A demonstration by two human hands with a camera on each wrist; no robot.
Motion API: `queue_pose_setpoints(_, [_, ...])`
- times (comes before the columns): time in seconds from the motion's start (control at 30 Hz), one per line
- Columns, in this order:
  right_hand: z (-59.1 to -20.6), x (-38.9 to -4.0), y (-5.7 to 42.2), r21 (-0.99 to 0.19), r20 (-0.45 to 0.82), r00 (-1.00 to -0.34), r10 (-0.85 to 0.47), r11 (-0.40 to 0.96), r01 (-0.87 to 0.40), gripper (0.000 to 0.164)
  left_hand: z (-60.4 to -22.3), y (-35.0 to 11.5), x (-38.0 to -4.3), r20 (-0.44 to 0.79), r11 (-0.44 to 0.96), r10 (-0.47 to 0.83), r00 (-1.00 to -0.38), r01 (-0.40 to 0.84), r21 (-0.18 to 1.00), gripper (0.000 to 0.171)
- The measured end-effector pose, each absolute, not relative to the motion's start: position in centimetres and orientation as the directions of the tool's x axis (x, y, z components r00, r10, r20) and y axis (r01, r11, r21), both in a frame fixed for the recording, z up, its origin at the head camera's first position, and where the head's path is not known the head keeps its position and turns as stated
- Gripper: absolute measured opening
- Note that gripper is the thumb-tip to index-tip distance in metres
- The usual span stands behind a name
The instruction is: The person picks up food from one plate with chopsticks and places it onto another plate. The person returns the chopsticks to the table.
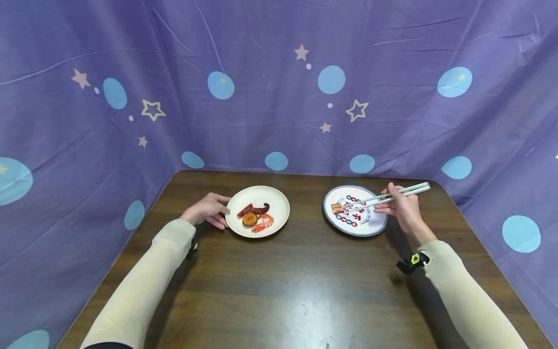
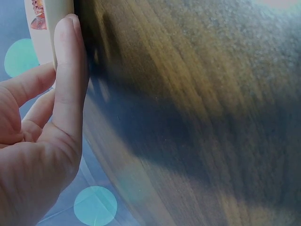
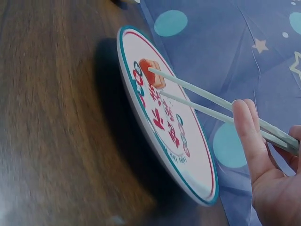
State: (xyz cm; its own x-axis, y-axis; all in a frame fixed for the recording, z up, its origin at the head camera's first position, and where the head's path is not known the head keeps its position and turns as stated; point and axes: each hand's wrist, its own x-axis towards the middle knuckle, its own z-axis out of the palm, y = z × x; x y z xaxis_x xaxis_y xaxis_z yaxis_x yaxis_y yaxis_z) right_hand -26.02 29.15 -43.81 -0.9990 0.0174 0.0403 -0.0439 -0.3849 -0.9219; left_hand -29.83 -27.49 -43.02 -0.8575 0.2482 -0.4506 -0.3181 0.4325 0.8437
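In the head view my left hand [image 1: 210,209] holds the left rim of a cream plate [image 1: 279,213], thumb and fingers at its edge. On that plate lie a shrimp [image 1: 263,224], a round orange-brown slice [image 1: 250,219], a dark red curled tentacle [image 1: 261,209] and a red piece [image 1: 245,210]. To the right, my right hand [image 1: 403,208] grips pale green chopsticks [image 1: 407,190]. Their tips meet a brown layered food piece [image 3: 153,74] at the left side of a white plate [image 1: 376,223] with a blue rim and red characters. Whether they pinch it cannot be told.
Both plates stand toward the back of a brown wooden table [image 1: 270,281], a gap between them. A purple curtain [image 1: 270,135] with stars and blue spots hangs behind and beside the table.
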Motion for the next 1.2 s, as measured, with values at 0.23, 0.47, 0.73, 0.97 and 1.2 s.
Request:
queue_pose_setpoints(0.23, [-43.6,-26.3,27.9,-0.926,0.025,-1.0,0.005,-0.377,-0.025,0.031,-42.9,-27.4,-29.8,-0.451,0.442,0.237,-0.86,-0.318,0.839,0.068])
queue_pose_setpoints(0.47, [-43.4,-26.6,27.0,-0.932,0.015,-1.0,-0.004,-0.363,-0.013,0.029,-43.0,-27.4,-29.8,-0.458,0.444,0.234,-0.858,-0.325,0.835,0.068])
queue_pose_setpoints(0.73, [-43.0,-26.7,26.7,-0.945,-0.002,-1.0,-0.024,-0.327,0.009,0.028,-42.9,-27.4,-29.8,-0.456,0.438,0.234,-0.859,-0.326,0.838,0.068])
queue_pose_setpoints(0.97, [-42.6,-26.6,26.6,-0.948,0.006,-1.0,-0.029,-0.318,0.004,0.03,-42.9,-27.4,-29.9,-0.457,0.439,0.234,-0.858,-0.326,0.837,0.069])
queue_pose_setpoints(1.2, [-42.8,-26.9,26.0,-0.965,0.023,-1.0,-0.012,-0.263,-0.019,0.032,-42.8,-27.4,-29.9,-0.458,0.442,0.234,-0.858,-0.326,0.836,0.069])
